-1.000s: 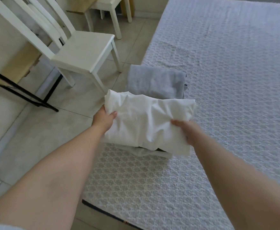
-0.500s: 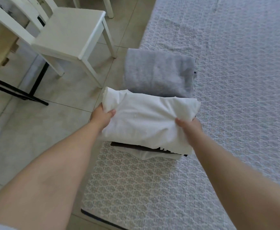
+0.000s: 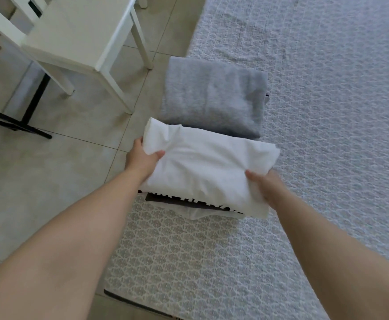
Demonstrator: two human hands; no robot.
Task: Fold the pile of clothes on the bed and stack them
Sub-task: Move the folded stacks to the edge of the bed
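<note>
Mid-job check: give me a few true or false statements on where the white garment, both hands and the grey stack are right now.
1. Both hands grip the white garment. True: the left hand holds its left edge, the right hand its right.
2. The white garment lies on the chair. False: it is over a stack on the bed; the chair is bare.
3. A grey folded item sits beyond the white garment. True.
4. The grey item is on the floor. False: it is on the bed's edge.
5. A dark garment shows beneath the white one. True.

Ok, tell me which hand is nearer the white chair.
Left. The left hand grips the folded white garment at its chair-side edge; the right hand grips the opposite edge, farther from the white chair.
</note>
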